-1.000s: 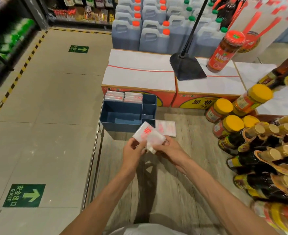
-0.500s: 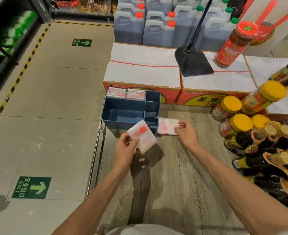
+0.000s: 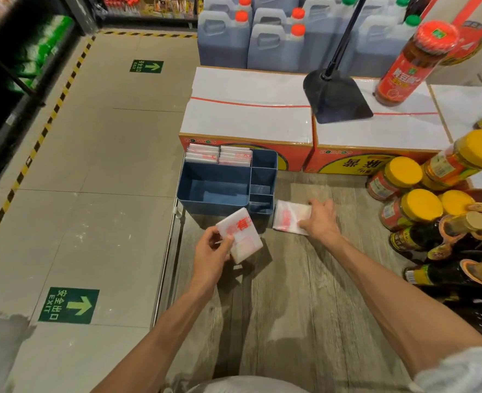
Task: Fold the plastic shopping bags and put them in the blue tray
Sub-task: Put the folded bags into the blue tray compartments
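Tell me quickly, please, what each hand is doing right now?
Left hand: grips a folded plastic bag above the wooden surface.
Right hand: fingers rest on a flat bag beside the blue tray; whether it grips cannot be told.
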